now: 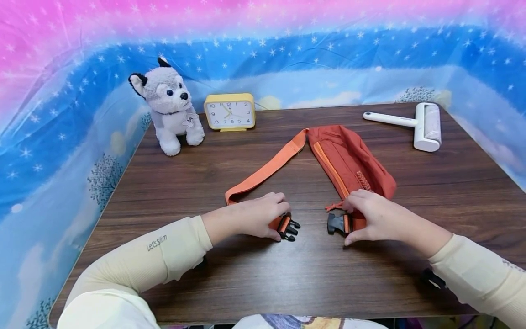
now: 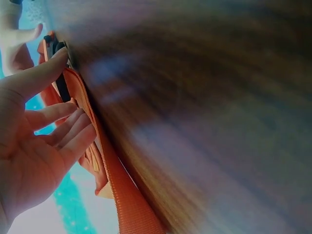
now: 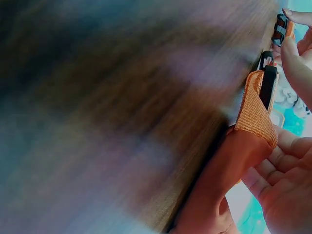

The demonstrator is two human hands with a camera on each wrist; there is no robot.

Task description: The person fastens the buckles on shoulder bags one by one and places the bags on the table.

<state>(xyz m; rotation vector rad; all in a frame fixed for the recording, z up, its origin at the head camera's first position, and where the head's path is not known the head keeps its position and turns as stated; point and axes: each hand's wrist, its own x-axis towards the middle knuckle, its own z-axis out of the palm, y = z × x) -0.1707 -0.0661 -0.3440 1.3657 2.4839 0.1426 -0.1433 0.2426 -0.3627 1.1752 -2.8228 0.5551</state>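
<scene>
A rust-red waist bag (image 1: 349, 160) lies on the table with its orange strap (image 1: 267, 171) curving left. My left hand (image 1: 263, 214) pinches the strap end at the black pronged buckle half (image 1: 289, 228), its thumb near the prongs in the left wrist view. The black socket buckle half (image 1: 337, 224) faces it across a short gap, the two halves apart. Around the strap behind the socket sits my right hand (image 1: 378, 217), thumb stretched out on the near side. In the right wrist view its fingers (image 3: 285, 158) touch the strap, while the thumb appears clear of the buckle.
A grey-white plush husky (image 1: 170, 105) and a yellow alarm clock (image 1: 229, 112) stand at the back left. A white lint roller (image 1: 427, 128) lies at the back right. Patterned blue and pink cloth (image 1: 287, 50) surrounds the dark wooden table (image 1: 263, 283).
</scene>
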